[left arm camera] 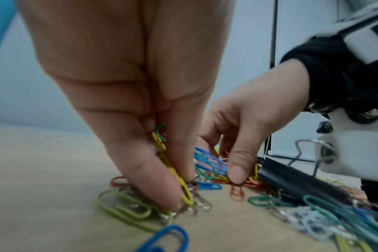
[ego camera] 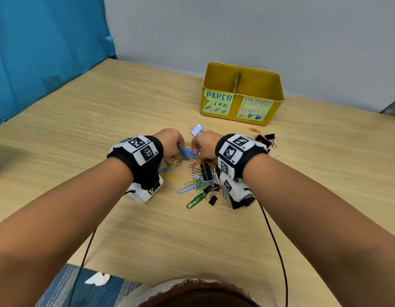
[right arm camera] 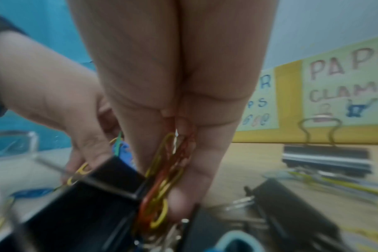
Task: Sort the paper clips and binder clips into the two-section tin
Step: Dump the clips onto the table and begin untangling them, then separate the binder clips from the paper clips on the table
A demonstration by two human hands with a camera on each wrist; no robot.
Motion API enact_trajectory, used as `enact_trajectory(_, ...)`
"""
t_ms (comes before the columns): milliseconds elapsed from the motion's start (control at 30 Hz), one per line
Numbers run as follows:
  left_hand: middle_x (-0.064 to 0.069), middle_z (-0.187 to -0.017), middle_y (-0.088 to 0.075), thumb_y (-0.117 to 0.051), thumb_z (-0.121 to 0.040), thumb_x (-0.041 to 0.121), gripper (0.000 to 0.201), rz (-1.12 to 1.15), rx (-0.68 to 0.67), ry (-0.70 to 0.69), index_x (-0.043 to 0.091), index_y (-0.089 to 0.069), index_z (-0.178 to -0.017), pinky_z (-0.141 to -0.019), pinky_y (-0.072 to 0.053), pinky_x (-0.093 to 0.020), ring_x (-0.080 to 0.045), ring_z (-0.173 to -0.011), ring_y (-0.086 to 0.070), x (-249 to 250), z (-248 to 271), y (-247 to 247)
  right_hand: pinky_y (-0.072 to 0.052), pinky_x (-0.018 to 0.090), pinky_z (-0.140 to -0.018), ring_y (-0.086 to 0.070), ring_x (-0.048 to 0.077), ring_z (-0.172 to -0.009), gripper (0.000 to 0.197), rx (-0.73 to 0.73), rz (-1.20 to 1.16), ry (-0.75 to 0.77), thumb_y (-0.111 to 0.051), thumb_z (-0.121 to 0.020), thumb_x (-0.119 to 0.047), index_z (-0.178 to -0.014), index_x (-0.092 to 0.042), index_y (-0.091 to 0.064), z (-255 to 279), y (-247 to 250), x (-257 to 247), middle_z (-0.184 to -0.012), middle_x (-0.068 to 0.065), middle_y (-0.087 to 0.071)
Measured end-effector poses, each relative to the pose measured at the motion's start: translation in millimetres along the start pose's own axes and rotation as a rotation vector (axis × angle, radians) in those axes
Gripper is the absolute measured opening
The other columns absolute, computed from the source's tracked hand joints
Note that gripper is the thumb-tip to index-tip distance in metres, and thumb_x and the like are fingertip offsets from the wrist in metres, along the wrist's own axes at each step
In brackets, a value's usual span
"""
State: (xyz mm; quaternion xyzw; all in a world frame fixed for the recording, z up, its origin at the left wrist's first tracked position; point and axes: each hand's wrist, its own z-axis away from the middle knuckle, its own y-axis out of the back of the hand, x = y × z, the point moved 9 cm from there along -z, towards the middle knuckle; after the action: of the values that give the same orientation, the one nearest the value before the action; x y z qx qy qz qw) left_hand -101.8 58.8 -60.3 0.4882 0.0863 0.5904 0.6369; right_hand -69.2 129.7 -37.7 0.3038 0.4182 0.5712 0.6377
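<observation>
Step in hand looks like gathering: both hands are down in the mixed pile w/ nothing carried to the tin yet, as far as the frames show. Left hand (left arm camera: 127, 95) pinches a small bunch of paper clips (left arm camera: 173, 172), yellow and green among them, between thumb and fingertips, tips touching the table (ego camera: 103, 103). Right hand (right arm camera: 173, 85) has fingers curled round its own bunch of yellow and red-orange clips (right arm camera: 162, 191), pressed vs. the palm side, right beside a black binder clip (right arm camera: 110, 184). The pile (ego camera: 201, 180) sits on the table betw. the wrists, nearer the person; the yellow tin (ego camera: 240, 85) stands well apart at the back, w/ a cardboard divider and two green paper labels, left for clips, right for clamps. Inside of the tin isn't visible. Next move prob. calls for lifting w/o snagging, since the wire loops interlock, then dropping into the left section. Materials: clips are thin bent wire, plastic-coated, glossy, some bare silver; binder clips are folded black sheet metal w/ wire handles; table is pale wood-grain laminate, smooth.
</observation>
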Motion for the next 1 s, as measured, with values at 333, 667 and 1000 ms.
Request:
enact_trajectory(333,0.003,-0.046,-0.066,-0.054,-0.085,-0.013,0.024,0.733,-0.129,-0.075,0.007,-0.058,-0.073,-0.046,-0.056,-0.014,-0.006,-0.039,-0.064,27.2,-2.6,18.9,-0.056,0.015,-0.049,-0.063,0.004,-0.043,0.021,0.158,-1.068,-0.066,-0.056,-0.084,0.011,-0.074,-0.007,-0.061,29.3,45.2,78.9,-0.061,0.001,-0.065)
enact_trajectory(667,-0.005,-0.07,-0.051,-0.055,-0.085,-0.012,0.031,0.957,0.263,-0.159,0.01,-0.048,-0.065,-0.042,-0.055,-0.019,-0.013,-0.054,-0.061,98.4,-48.9,127.5,-0.053,0.018,-0.046,-0.058,0.012,-0.061,0.03,0.584,-1.501,-0.161,-0.041,-0.093,0.006,-0.067,-0.009,-0.048,-13.9,151.1,125.7,-0.073,0.006,-0.051)
enact_trajectory(1000,-0.009,-0.121,-0.064,-0.046,-0.087,0.003,0.036,0.16,0.527,-0.259,0.01,-0.063,-0.118,-0.093,-0.044,-0.024,-0.022,-0.112,-0.058,128.7,-34.5,145.2,-0.041,0.02,-0.054,-0.055,0.014,-0.064,0.017,0.658,-0.905,-0.177,-0.049,-0.089,-0.006,-0.087,-0.014,-0.065,2.1,154.7,116.2,-0.079,0.002,-0.058)
